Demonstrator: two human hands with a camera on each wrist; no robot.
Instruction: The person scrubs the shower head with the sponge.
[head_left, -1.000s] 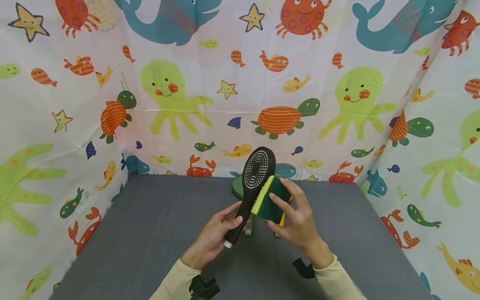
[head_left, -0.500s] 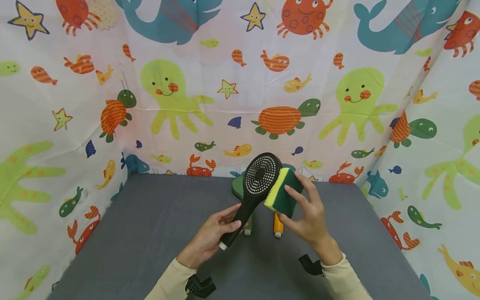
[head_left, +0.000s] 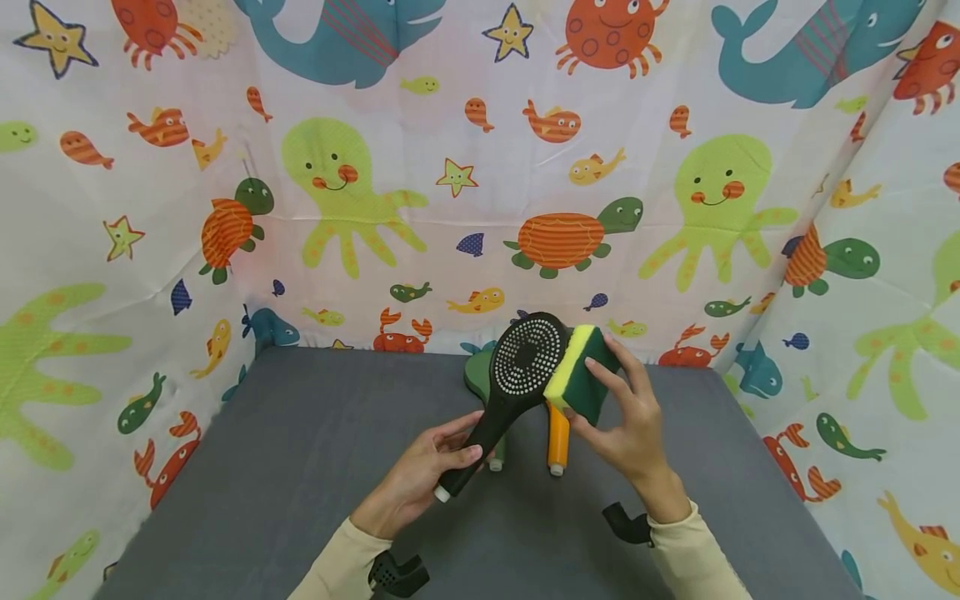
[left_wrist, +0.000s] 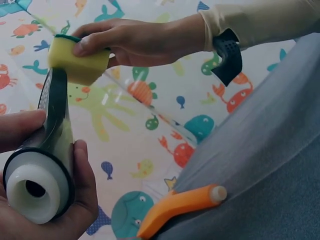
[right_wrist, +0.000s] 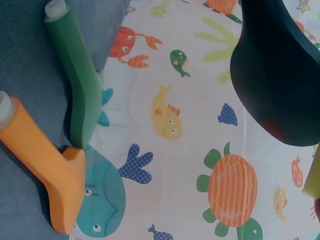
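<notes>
Three shower heads (head_left: pixel 525 375), one sponge (head_left: pixel 581 373), two hands (head_left: pixel 420 483).

Head high—wrists close, perhaps upward

A: Where does the black round-headed plastic shower head (head_left: pixel 517 375) sit?

B: Above the grey cloth-covered table (head_left: pixel 300 467), handle in the left hand (head_left: pixel 420 479), nozzle face towards the person. The yellow-and-green scouring sponge (head_left: pixel 581 371) touches its right edge, with the right hand (head_left: pixel 630 429) behind it.

A: And underneath?

B: The orange plastic shower head (head_left: pixel 558 435) and the green plastic shower head (head_left: pixel 480 379) lie side by side on the table, green to the left, by the sea-creature printed curtain (head_left: pixel 480 167) behind.
</notes>
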